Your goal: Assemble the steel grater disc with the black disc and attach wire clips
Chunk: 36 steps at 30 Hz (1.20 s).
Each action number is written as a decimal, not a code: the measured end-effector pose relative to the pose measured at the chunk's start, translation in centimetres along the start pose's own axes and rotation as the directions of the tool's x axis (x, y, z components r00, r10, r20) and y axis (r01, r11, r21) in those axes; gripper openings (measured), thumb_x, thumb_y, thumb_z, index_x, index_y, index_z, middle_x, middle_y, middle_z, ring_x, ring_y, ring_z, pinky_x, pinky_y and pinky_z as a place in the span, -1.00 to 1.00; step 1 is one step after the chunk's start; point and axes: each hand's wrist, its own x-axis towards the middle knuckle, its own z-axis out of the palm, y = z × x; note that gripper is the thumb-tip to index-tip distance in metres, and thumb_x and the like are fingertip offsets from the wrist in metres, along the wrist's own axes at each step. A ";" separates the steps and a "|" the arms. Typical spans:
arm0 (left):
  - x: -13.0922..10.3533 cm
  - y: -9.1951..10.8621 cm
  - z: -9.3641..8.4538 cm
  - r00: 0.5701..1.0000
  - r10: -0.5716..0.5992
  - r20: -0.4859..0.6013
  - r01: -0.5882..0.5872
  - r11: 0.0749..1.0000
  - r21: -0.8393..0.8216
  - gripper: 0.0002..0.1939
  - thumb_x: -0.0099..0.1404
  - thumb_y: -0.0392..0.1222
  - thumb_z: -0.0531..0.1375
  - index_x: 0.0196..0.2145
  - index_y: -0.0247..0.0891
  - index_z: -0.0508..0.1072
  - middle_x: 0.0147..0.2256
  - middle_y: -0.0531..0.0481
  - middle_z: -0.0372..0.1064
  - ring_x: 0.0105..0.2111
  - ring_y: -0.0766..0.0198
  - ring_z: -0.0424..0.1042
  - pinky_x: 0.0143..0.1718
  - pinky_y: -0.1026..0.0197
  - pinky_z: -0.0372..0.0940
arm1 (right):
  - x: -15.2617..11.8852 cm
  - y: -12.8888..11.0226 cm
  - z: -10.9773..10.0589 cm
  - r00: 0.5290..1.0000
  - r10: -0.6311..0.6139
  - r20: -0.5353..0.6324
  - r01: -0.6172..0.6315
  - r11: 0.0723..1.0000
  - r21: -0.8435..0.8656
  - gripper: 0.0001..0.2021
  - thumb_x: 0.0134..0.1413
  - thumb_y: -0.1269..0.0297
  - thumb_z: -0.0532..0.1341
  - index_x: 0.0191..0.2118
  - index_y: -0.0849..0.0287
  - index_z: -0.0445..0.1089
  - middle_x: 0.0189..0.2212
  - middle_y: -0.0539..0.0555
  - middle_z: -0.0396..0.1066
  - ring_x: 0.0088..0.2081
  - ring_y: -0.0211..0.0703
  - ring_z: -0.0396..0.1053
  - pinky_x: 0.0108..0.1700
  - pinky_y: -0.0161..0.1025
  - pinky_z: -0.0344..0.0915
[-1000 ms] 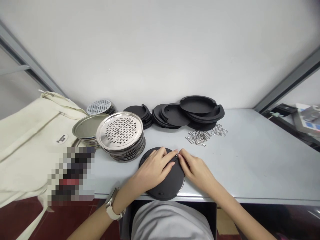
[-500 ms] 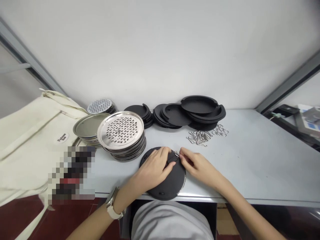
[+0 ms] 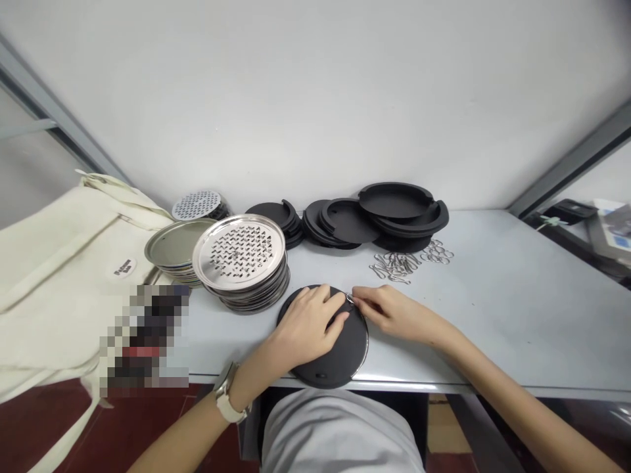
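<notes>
A round black disc [image 3: 340, 358] with a shiny metal rim along its right side lies near the front edge of the table. My left hand [image 3: 308, 325] rests palm down on it, fingers bent over the far part and thumb apart, covering much of its surface. At the disc's far right edge is a small wire hook [image 3: 350, 299], pinched between the thumb and fingers of my right hand [image 3: 387, 310]. Whether the hook passes through the disc is hidden. Beyond my right hand lies a loose pile of wire hooks [image 3: 396, 265].
Left of the disc stands a stack of metal grater plates [image 3: 241, 253], beside plain round plates [image 3: 177, 244] and smaller perforated discs [image 3: 197, 205]. Black round trays [image 3: 394, 200] are stacked along the wall. A cream bag [image 3: 64, 263] covers the left end; metal rings [image 3: 438, 252] lie behind the hooks.
My right hand has turned slightly, its fingers closer over the hook at the disc's edge. My left hand stays on the disc. The whole view has shifted a little.
</notes>
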 end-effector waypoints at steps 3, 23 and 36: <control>0.1 0.0 0.0 1.000 -0.001 -0.002 0.001 1.000 0.007 -0.87 0.39 -0.16 -0.02 -0.26 -0.21 0.26 -0.30 -0.01 0.23 -0.31 0.19 0.26 -0.22 0.13 0.19 | -0.2 -0.1 0.3 0.999 0.006 -0.032 -0.007 1.000 -0.027 -0.75 0.23 0.36 -0.04 -0.50 0.12 0.00 -0.65 -0.14 0.03 -0.60 -0.33 0.04 -0.49 -0.33 -0.04; 0.0 0.1 0.0 1.000 -0.018 0.011 0.018 1.000 0.005 -0.86 0.38 -0.16 -0.02 -0.22 -0.21 0.30 -0.29 -0.03 0.23 -0.30 0.19 0.26 -0.19 0.12 0.20 | 0.0 -0.1 1.2 0.998 -0.015 -0.068 0.013 0.999 -0.034 -0.80 0.24 0.41 -0.06 -0.44 0.12 0.06 -0.63 -0.12 0.07 -0.60 -0.32 0.08 -0.48 -0.33 -0.02; 0.1 0.1 0.1 1.000 -0.023 0.012 0.023 1.000 -0.007 -0.87 0.37 -0.17 0.00 -0.23 -0.21 0.30 -0.30 -0.03 0.23 -0.30 0.19 0.27 -0.19 0.11 0.22 | -0.1 0.1 1.0 0.999 -0.027 -0.034 0.024 0.997 -0.073 -0.82 0.23 0.42 -0.06 -0.43 0.12 0.06 -0.63 -0.12 0.06 -0.61 -0.30 0.08 -0.49 -0.34 -0.04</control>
